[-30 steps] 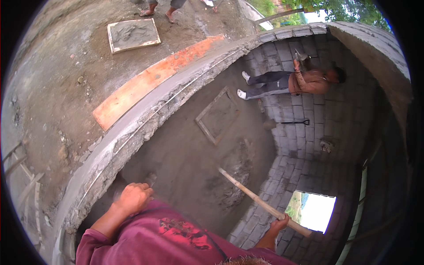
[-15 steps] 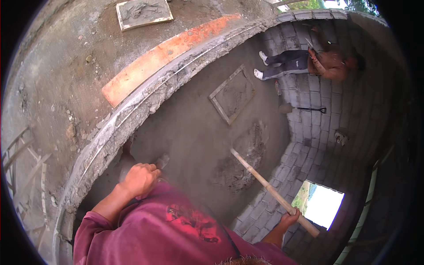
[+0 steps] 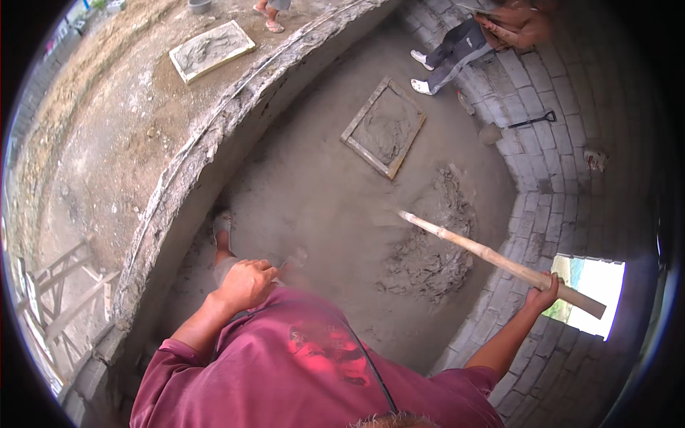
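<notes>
One right hand (image 3: 545, 291) clasps a tan wooden pole (image 3: 485, 252) over grey mortar (image 3: 432, 269); left hand (image 3: 247, 284) curls, contents unclear; slackening might cause slippage.

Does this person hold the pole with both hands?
No, only the right hand grips the pole; the left hand is away from it.
</notes>
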Motion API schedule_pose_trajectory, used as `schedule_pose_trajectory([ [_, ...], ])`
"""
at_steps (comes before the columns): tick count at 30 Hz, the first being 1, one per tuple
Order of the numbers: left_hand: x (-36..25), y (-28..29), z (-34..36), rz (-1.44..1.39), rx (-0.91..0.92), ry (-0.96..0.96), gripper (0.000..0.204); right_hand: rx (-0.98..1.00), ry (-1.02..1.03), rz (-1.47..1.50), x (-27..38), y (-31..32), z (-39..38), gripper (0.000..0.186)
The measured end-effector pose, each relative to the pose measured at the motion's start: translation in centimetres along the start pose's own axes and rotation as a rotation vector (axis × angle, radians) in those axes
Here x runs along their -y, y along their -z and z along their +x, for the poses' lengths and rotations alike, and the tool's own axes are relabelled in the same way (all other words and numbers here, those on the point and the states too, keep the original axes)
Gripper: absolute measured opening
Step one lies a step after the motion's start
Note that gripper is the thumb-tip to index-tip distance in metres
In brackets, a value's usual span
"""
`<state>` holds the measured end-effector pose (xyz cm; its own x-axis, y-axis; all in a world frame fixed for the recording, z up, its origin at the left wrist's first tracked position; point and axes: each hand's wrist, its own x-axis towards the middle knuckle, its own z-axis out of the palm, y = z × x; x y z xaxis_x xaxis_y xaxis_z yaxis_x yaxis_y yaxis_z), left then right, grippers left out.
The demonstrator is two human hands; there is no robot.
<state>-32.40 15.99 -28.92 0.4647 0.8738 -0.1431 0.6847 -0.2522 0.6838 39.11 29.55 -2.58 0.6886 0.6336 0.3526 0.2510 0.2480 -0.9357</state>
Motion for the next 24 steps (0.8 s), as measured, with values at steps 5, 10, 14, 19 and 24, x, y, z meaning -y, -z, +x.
schedule_pose_trajectory([
  [5,-7.1,-0.1,3.5,0.096,0.074,-0.057,0.029,0.035,0.026,0.13,-1.5,-2.2,0.2,0.027],
  [10,-9.1,-0.6,4.0,0.172,0.068,-0.069,0.034,-0.008,0.068,0.169,-1.2,-0.2,-2.9,0.028],
  [14,-8.6,-0.5,2.8,0.194,0.14,-0.01,0.034,-0.031,0.114,0.149,-0.6,2.6,-6.1,0.026],
  [19,-8.7,0.8,3.1,0.207,0.117,0.0,0.032,0.025,0.109,0.192,-0.3,4.4,-10.1,0.027],
  [24,-8.2,0.5,3.4,0.189,0.084,-0.082,0.031,0.053,0.127,0.185,0.3,4.4,-12.3,0.029],
])
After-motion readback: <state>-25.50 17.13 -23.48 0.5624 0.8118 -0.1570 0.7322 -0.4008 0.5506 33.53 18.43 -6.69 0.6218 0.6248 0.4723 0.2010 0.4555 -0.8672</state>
